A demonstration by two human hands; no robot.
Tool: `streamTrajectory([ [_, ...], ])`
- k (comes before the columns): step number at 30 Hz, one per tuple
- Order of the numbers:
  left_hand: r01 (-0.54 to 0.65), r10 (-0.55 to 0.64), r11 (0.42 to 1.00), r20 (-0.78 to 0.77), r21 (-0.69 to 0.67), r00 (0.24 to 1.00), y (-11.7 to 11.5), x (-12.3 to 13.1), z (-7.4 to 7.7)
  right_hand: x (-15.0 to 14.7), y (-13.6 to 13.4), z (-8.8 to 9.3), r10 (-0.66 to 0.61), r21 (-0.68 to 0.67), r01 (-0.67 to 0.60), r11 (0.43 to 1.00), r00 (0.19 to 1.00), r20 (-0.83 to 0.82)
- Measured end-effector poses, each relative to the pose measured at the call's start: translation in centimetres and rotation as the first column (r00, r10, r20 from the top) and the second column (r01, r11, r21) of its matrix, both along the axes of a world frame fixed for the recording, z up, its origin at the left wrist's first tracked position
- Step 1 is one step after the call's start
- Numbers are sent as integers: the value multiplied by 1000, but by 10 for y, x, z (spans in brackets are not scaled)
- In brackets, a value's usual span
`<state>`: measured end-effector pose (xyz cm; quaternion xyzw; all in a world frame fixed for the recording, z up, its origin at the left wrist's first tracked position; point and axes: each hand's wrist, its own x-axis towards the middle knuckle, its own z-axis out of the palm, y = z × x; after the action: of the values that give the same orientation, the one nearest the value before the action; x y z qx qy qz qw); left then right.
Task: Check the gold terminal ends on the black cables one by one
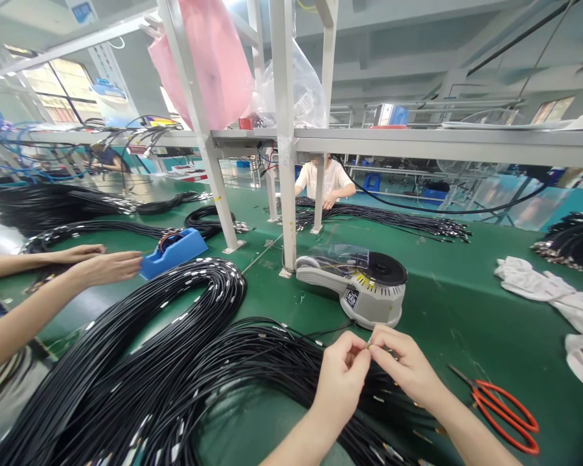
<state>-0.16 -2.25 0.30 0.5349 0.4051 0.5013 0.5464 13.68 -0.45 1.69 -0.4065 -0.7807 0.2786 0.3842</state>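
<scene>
My left hand (341, 378) and my right hand (404, 366) meet in front of me, both pinched on a small piece at the end of a black cable, likely a strip of tape. They hover over a large looped bundle of black cables (165, 362) lying on the green table (466, 310). Just beyond my fingers stands a grey electric tape dispenser (357, 281) with a yellow-striped roll on top.
Red-handled scissors (508, 408) lie to my right. White gloves (548, 291) sit further right. At the left, another person's two hands (100, 262) reach toward a blue tape dispenser (175, 249). A person in white works across the table (323, 181). White frame posts (286, 162) stand ahead.
</scene>
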Motion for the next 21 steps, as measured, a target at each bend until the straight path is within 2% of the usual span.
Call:
streamTrajectory([
  [4, -56, 56, 998, 4, 18, 998, -2, 0, 0, -2, -3, 5, 25, -37, -25, 999, 1000, 14],
  [9, -156, 156, 988, 97, -10, 983, -1, -1, -3, -1, 1, 3, 19, -162, -12, 987, 999, 36],
  [14, -136, 167, 983, 278, -125, 946, 0, -1, -1, 9, 7, -2, -162, -306, 132, 943, 984, -76],
  [18, -49, 87, 989, 292, -136, 953, -2, 2, -2, 7, 2, 4, -92, -355, 7, 935, 971, -222],
  [21, -50, 86, 990, 285, -130, 955, -3, 3, -3, -1, -3, 7, 1, -370, -120, 921, 952, -305],
])
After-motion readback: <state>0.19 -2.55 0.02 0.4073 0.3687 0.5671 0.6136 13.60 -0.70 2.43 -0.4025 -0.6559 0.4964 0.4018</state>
